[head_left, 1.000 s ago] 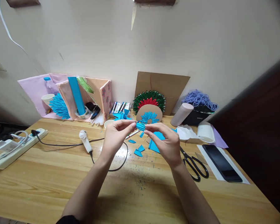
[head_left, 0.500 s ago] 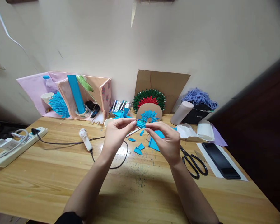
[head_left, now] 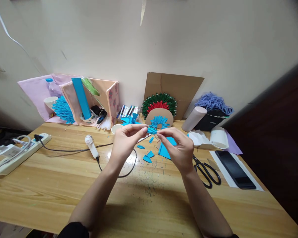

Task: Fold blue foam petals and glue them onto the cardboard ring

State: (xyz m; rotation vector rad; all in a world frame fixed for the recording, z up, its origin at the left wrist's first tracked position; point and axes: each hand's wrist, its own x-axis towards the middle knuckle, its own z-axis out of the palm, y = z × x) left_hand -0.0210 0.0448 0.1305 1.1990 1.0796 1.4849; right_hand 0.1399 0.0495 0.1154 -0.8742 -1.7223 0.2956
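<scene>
Between my two hands a small blue paper petal (head_left: 152, 130) is stretched sideways above the table. My left hand (head_left: 126, 142) pinches its left end and my right hand (head_left: 177, 147) pinches the right end; the fingertips hide both ends. Just behind stands a round cardboard disc (head_left: 149, 116) with a ring of blue petals on it. Below my hands lie loose blue paper scraps (head_left: 147, 158) and a separate blue petal (head_left: 140, 147). A folded blue sheet (head_left: 165, 152) rests partly behind my right hand.
Black-handled scissors (head_left: 206, 173) and a phone (head_left: 234, 169) lie at the right. On the left are a white glue gun (head_left: 91, 147) with its cord and a power strip (head_left: 22, 157). A pink organizer (head_left: 113, 102), markers (head_left: 128, 111) and a green-and-red petal disc (head_left: 159, 100) stand along the wall.
The petal between my fingers now looks narrower and more pointed, and my right fingers sit slightly further right. The view has shifted a little; the table items stay in place.
</scene>
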